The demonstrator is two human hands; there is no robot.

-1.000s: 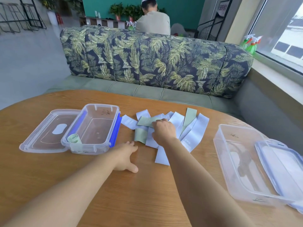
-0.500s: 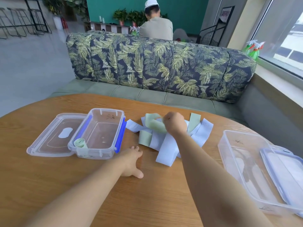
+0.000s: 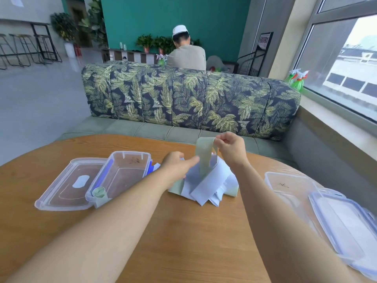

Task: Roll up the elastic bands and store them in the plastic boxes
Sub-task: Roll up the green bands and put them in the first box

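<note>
Green elastic band (image 3: 204,155): hanging loop raised above the pile of bands (image 3: 210,185), its top pinched by the right hand (image 3: 231,152). Left hand (image 3: 175,168): fingers outstretched, tips touching the loop. Left of pile: plastic box (image 3: 130,155) holding one rolled band (image 3: 98,192). Right of pile: second box (image 3: 285,176).

- A round wooden table (image 3: 183,231) fills the foreground.
- Behind it stands a sofa (image 3: 189,99) with a dark palm-leaf backrest and a grey-green seat.
- The far wall (image 3: 173,17) is teal, with potted plants (image 3: 157,42) on a low shelf before it.
- A person (image 3: 186,56) in a white cap sits facing away beyond the sofa.
- Daylight enters through a large window (image 3: 346,58) on the right; green spray bottles (image 3: 296,79) stand on its sill.
- The pale grey floor (image 3: 40,99) spreads left, with black metal stools (image 3: 26,48) along it.
</note>
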